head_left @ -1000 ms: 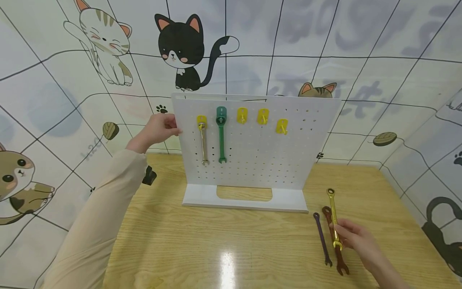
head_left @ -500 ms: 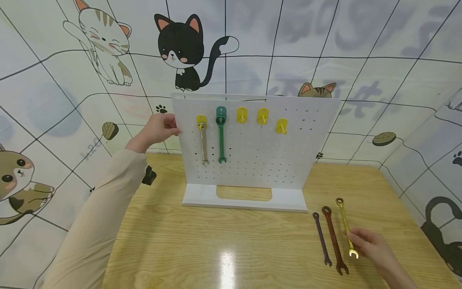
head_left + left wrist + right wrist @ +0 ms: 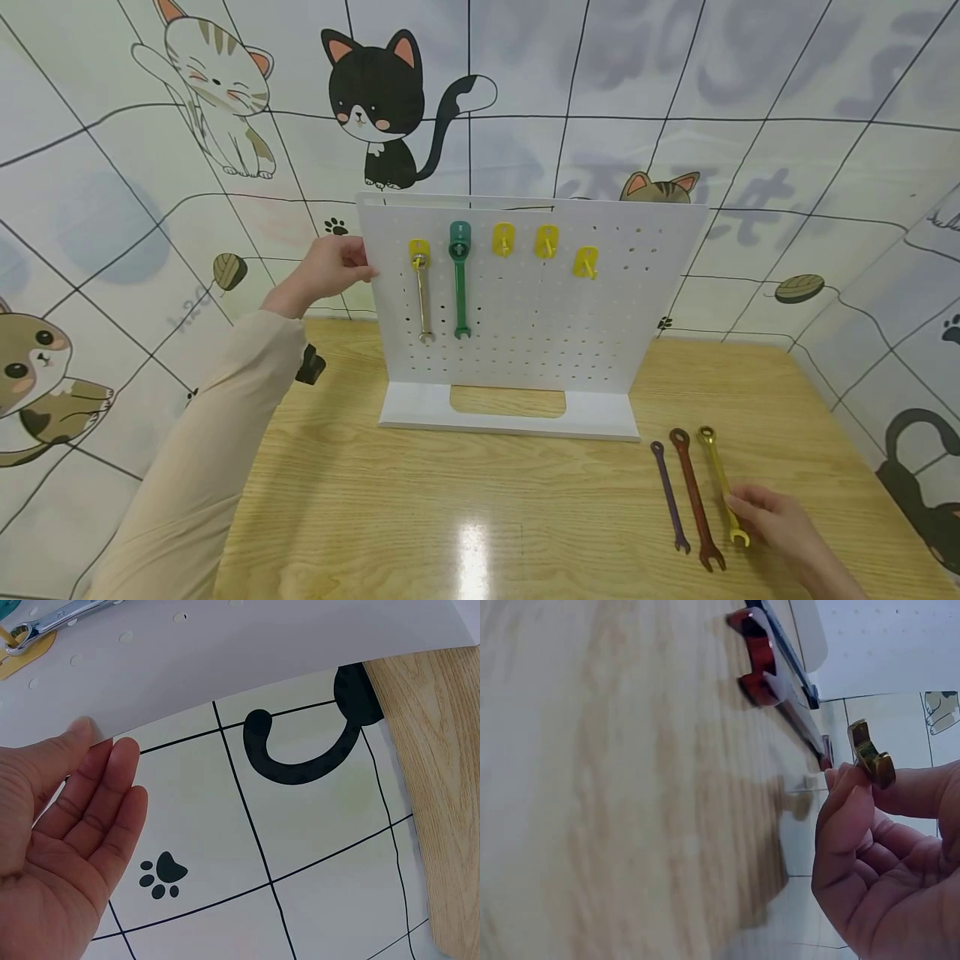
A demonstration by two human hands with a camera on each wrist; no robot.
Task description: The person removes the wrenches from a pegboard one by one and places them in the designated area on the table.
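Observation:
My left hand (image 3: 326, 268) pinches the left edge of an upright white pegboard (image 3: 525, 325), thumb on the front face and fingers behind, as the left wrist view shows. At the front right, my right hand (image 3: 776, 523) pinches a gold combination wrench (image 3: 717, 468) between thumb and fingers near its open end. In the right wrist view the wrench's open jaw end sticks out past the fingertips. Left of it lie a red-brown wrench (image 3: 692, 487) and a smaller dark purple wrench (image 3: 669, 493), side by side. A silver wrench (image 3: 424, 304) and a green wrench (image 3: 461, 292) hang on the board.
Right of the hung wrenches, three yellow hooks (image 3: 547, 242) on the board carry nothing. The board's white base (image 3: 510, 423) rests on the wooden table (image 3: 375, 500). A cat-patterned wall (image 3: 525, 150) stands behind, and a small black object (image 3: 310, 365) sits near the left sleeve.
The right hand has carried the gold wrench from over the red-brown one to its right, then down and toward the person. The left hand has stayed on the board's edge.

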